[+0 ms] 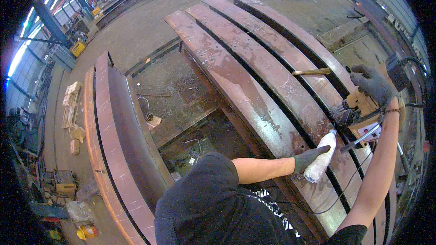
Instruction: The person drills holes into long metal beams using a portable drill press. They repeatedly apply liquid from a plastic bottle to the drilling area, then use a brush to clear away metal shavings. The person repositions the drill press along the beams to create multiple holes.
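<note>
**Beam drilling: bottle at the cutter, other hand up on the drill**

Step in hand, my read: wetting the cut with coolant while the drill is tended.

- Left hand (308,159), gloved: closed round a white squeeze bottle (323,154). Thumb lies over the near side; the other fingers are mostly hidden under it. Bottle is tilted over the steel beams (268,113), nozzle end pointing at the drill's lower end. Can't tell if the nozzle touches anything.
- Right hand (374,86), gloved: on the upper part of the portable drill press (363,104), likely magnetic-base. Fingers are bent, tips just beside a black knob (349,69). Can't tell whether they grip or just rest.
- Drill stands on the flanges at the person's right. Cutter tip is too small and dark to judge depth or spin.
- Brush (312,71) lies on the beams beyond the bottle; curled swarf is scattered over the flanges.

Next move, judging from this: keep the nozzle aimed at the cut, squeeze lightly, feed steadily with the right. Watch that glove and the loose black cable (334,204) stay clear of the cutter.
</note>
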The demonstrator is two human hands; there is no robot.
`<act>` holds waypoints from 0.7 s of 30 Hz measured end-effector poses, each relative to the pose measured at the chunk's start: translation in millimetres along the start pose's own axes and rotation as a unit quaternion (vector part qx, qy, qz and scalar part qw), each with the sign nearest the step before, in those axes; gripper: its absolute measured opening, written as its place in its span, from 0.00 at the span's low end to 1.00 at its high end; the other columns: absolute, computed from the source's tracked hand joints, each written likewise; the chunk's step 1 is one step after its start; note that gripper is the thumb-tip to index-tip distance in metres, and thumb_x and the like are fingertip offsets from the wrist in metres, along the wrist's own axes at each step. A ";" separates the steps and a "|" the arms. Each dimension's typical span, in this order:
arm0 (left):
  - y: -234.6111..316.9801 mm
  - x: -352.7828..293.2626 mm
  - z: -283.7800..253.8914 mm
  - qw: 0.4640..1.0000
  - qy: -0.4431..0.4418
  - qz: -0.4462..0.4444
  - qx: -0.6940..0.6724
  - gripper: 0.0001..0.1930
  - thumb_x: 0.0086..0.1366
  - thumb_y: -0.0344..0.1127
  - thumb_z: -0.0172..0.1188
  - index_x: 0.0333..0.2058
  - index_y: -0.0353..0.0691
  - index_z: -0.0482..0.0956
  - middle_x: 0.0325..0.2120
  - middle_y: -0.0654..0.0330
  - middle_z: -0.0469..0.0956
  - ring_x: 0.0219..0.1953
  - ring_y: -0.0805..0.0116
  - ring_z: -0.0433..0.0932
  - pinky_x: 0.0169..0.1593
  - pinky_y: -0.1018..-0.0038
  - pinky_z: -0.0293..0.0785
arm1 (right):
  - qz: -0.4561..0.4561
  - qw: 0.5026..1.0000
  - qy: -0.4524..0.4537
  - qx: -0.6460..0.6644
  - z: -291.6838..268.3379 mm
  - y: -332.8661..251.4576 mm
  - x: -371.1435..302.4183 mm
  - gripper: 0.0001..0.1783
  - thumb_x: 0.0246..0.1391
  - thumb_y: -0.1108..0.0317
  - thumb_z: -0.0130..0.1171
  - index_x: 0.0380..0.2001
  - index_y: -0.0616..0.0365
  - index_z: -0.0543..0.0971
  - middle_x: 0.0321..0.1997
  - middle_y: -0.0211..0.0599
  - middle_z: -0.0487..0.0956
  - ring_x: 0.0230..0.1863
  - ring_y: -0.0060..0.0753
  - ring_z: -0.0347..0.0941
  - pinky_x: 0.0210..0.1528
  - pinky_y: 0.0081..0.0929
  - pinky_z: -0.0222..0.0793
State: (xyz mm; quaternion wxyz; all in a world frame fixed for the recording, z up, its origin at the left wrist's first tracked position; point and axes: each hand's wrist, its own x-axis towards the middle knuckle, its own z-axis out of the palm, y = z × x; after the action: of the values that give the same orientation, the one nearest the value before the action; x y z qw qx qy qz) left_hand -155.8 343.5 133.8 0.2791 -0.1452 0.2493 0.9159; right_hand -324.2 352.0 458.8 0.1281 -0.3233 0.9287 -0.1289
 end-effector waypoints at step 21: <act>2.9 10.9 -16.8 0.996 -0.063 -0.022 -0.056 0.24 0.67 0.58 0.67 0.46 0.44 0.80 0.31 0.63 0.81 0.28 0.67 0.81 0.35 0.68 0.82 | -0.054 0.997 -0.013 -0.045 2.0 7.6 13.7 0.35 0.62 0.41 0.59 0.59 0.59 0.78 0.45 0.39 0.84 0.40 0.28 0.78 0.45 0.29 0.76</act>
State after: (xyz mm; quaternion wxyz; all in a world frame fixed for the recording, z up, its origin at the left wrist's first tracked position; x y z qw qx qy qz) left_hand -164.2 337.2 116.5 0.3061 -0.1082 0.1763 0.9293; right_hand -338.3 348.8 452.3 0.1184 -0.3804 0.9129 -0.0894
